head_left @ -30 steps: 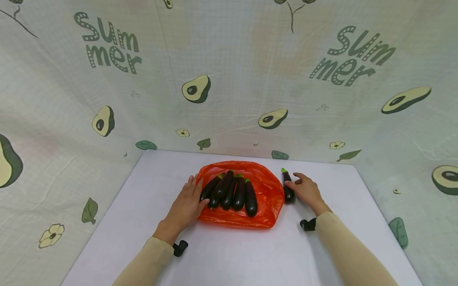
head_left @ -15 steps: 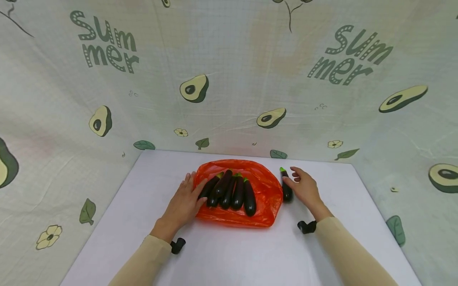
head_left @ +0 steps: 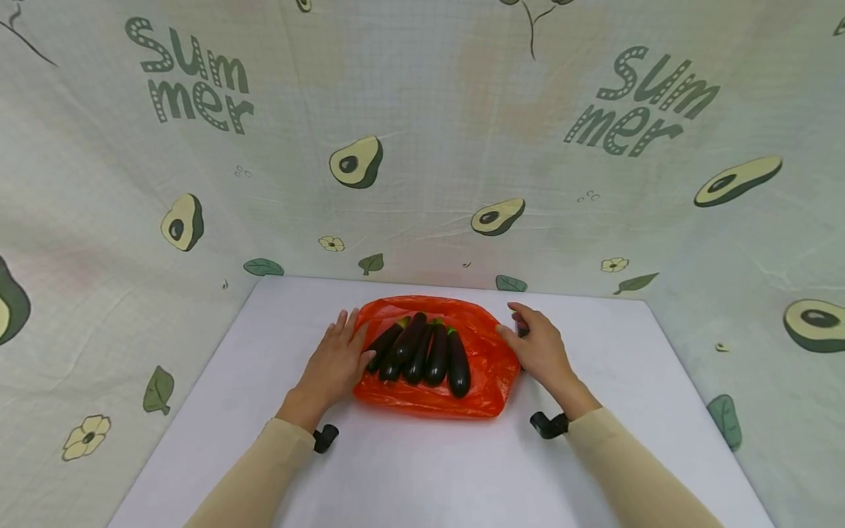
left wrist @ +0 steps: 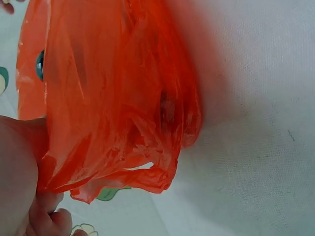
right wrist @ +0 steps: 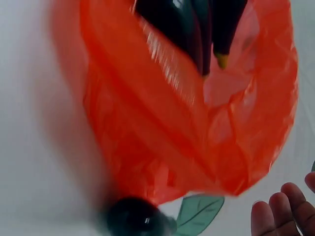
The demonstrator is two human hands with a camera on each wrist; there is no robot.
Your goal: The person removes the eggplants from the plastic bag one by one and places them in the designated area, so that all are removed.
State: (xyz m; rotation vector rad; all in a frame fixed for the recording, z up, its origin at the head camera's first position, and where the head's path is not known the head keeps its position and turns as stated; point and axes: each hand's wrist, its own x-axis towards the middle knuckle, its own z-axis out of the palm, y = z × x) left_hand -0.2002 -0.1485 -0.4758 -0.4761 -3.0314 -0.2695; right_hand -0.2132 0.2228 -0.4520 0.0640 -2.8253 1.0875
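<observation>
A red plastic bag [head_left: 487, 367] lies with its mouth spread in the head view, and several eggplants [head_left: 437, 356] rest side by side in it. My left hand [head_left: 332, 364] holds the bag's left edge, thumb over the rim and fingers outside, as the left wrist view shows. At the bag's right edge, my right hand [head_left: 543, 353] hovers with fingers loosely spread, holding nothing. A loose eggplant [right wrist: 133, 216] lies outside the bag on that side; in the head view the right hand mostly covers it.
A white table [head_left: 422, 469] carries everything. Behind and along both sides hangs a pale cloth [head_left: 409, 95] printed with avocados, leaves and lettering. A small black wrist device [head_left: 549, 425] juts from the right wrist, and another black device [head_left: 326, 438] from the left.
My right hand has lifted off the loose eggplant and shifted left to the bag's right edge, now hiding most of that eggplant. The left hand stays at the bag's left side.
</observation>
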